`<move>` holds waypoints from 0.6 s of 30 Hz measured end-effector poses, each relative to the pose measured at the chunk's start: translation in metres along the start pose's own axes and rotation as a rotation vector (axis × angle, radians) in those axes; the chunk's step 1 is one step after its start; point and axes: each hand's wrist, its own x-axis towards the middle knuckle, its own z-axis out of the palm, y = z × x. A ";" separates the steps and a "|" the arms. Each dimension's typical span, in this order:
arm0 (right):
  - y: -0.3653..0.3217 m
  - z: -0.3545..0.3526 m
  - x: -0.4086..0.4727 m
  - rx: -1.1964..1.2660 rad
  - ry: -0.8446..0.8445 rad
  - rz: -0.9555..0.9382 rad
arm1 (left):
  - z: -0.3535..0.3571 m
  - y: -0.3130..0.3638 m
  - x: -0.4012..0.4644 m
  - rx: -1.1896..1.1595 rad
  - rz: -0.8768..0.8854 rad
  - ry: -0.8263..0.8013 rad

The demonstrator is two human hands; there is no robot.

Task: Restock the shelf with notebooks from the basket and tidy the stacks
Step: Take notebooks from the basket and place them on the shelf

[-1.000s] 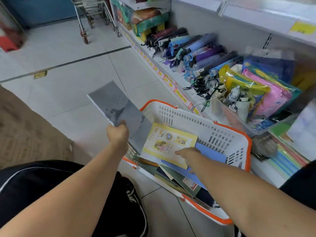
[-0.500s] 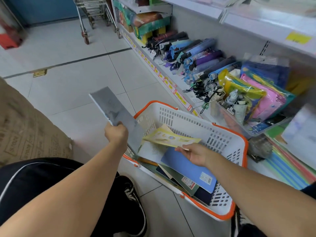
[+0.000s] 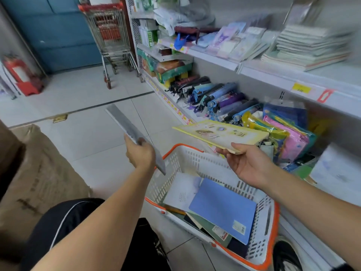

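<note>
My left hand grips a thin grey notebook by its lower part, held edge-on above the floor, left of the basket. A flat yellow notebook rests in my right hand, lifted above the white basket with orange rim. Inside the basket lie a blue notebook, a pale one and darker ones underneath. Stacks of notebooks sit on the upper shelf at the right, with pastel ones beside them.
Folded umbrellas and coloured plastic pouches fill the lower shelf. A shopping trolley stands by the shelf end at the back. A brown cardboard box is at my left, and a red fire extinguisher stands far left.
My right hand lifted the yellow notebook out of the basket and raised it toward the shelf. My view tilted up, bringing the upper shelf into sight. The left hand kept the grey notebook.
</note>
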 end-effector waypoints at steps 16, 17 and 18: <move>-0.129 0.000 -0.051 -0.511 0.304 -0.365 | 0.123 0.153 -0.074 -0.452 -0.017 -1.010; -0.152 -0.004 -0.057 -0.502 0.306 -0.446 | 0.130 0.168 -0.075 -0.439 -0.042 -1.088; -0.172 -0.008 -0.066 -0.495 0.274 -0.484 | 0.139 0.183 -0.079 -0.414 -0.081 -1.171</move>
